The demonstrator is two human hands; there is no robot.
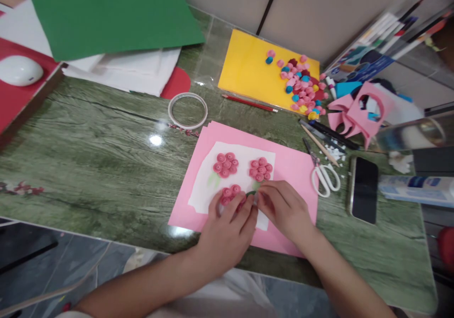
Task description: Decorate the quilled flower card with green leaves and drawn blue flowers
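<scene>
- Left hand [227, 235]: fingers slightly apart, curved over the lower pink flower [230, 193] of coiled discs.
- Right hand [289, 209]: fingers together at the tips beside a dark green strip [251, 193]; grip cannot be told.
- White paper [244, 159], uneven-edged, beneath, on pink sheets [294, 171].
- Surface [106, 133]: glossy green wood grain.

Flowers [226, 165] rosy pink; paper [243, 159] white; table [135, 167] green, wood-grained.
</scene>
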